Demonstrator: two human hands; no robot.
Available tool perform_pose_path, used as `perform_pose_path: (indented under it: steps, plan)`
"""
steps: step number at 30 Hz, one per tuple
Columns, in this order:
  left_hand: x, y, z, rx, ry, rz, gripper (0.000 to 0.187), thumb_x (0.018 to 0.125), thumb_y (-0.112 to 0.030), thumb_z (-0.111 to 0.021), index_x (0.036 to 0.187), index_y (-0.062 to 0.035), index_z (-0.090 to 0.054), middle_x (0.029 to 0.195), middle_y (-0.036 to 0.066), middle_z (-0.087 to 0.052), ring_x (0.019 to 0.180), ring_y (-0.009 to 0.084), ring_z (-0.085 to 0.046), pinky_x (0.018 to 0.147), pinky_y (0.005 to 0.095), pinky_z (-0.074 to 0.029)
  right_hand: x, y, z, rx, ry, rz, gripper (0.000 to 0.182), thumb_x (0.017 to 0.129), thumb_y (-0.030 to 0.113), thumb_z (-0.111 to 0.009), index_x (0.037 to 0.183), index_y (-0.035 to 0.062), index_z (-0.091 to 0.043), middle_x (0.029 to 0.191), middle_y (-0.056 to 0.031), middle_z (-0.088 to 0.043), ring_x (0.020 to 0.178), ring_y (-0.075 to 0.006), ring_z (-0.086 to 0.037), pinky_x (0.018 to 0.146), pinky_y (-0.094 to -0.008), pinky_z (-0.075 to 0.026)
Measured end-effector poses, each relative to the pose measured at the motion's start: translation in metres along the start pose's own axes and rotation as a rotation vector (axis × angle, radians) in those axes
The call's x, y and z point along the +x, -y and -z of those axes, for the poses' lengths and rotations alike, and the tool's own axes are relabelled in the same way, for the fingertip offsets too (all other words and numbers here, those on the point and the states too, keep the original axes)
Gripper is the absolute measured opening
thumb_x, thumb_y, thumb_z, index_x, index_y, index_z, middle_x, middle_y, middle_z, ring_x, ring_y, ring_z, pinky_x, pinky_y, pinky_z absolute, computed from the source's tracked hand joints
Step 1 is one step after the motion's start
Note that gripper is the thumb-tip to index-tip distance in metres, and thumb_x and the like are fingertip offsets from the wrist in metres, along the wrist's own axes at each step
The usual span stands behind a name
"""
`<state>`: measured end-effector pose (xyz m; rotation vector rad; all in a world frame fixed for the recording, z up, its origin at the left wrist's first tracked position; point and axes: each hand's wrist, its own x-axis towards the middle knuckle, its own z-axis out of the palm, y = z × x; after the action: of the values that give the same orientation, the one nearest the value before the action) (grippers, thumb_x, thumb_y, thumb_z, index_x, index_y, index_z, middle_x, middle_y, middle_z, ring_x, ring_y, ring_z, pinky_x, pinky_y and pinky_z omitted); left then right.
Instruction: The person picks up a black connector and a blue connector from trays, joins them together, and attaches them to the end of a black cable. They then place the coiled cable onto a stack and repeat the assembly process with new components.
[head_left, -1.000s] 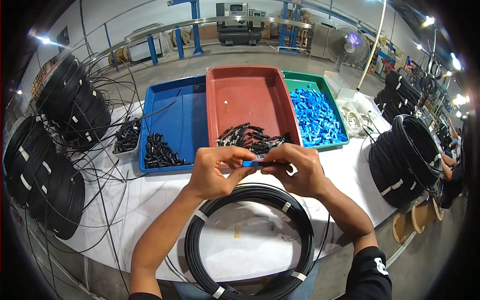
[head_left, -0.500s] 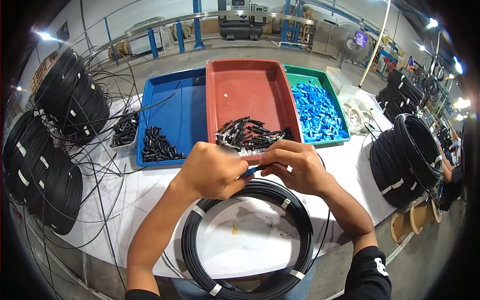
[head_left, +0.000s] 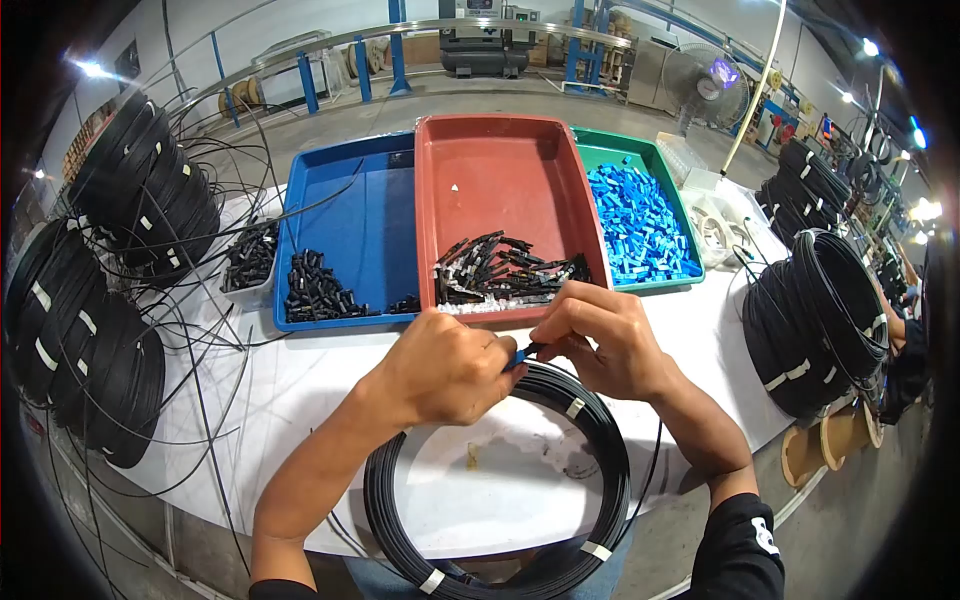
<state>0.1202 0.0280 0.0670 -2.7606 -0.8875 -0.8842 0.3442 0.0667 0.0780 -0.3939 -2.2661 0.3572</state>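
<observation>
A small blue connector [head_left: 517,357] on the end of a black cable is between my two hands, above the far rim of a black cable coil [head_left: 378,500]. My left hand [head_left: 445,368] is closed with its fingertips around the blue connector. The right hand [head_left: 605,340] pinches the black part just behind it; the fingers partly hide this piece. White bands tie the coil, which lies flat at the table's front edge. From below my right hand a black cable [head_left: 652,475] runs down the coil's right side.
Behind my hands stand a blue tray [head_left: 345,240] with black parts, a red tray [head_left: 500,180] with black and white pieces, and a green tray [head_left: 610,150] of blue connectors. Cable coils [head_left: 90,350] with loose strands crowd the left; another coil [head_left: 815,320] stands right.
Both hands have shifted slightly right and down with the blue connector. The left hand has turned a little, uncovering black parts in the blue tray's near corner.
</observation>
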Motion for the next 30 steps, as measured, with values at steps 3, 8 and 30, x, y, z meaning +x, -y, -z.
perform_pose_path:
  steps: [3, 8, 30]
  plan:
    - [0.003, -0.006, 0.006, -0.044, 0.040, 0.031, 0.023, 0.083, -0.019, -0.068, 0.068, -0.0029, -0.062, 0.054, 0.010, -0.061, 0.045, 0.0277, -0.061, 0.046, 0.0396, -0.050, -0.005, 0.005, -0.004, 0.019, -0.064, 0.012, 0.023, 0.070, -0.015, -0.067, 0.084, 0.0027, -0.061, 0.079, -0.0096, -0.058, 0.068, -0.0278, -0.063, 0.057, -0.0378, -0.049]
    - [0.005, -0.009, 0.018, -0.027, 0.062, -0.028, 0.023, 0.081, -0.019, -0.069, 0.068, -0.0031, -0.059, 0.054, 0.011, -0.060, 0.046, 0.0290, -0.062, 0.046, 0.0403, -0.050, -0.003, 0.021, -0.002, -0.035, -0.073, 0.044, 0.020, 0.075, -0.005, -0.074, 0.088, 0.0039, -0.063, 0.077, -0.0079, -0.058, 0.067, -0.0269, -0.062, 0.057, -0.0365, -0.049]
    - [-0.243, -0.126, 0.104, -0.192, -0.626, 0.786, 0.042, 0.093, -0.039, -0.067, 0.103, 0.0014, -0.062, 0.084, 0.012, -0.069, 0.065, 0.0154, -0.061, 0.058, 0.0253, -0.043, -0.072, 0.098, -0.018, -0.085, 0.572, -0.269, 0.073, 0.075, 0.032, -0.081, 0.136, 0.0039, -0.052, 0.119, -0.0240, -0.063, 0.111, -0.0441, -0.061, 0.095, -0.0478, -0.049]
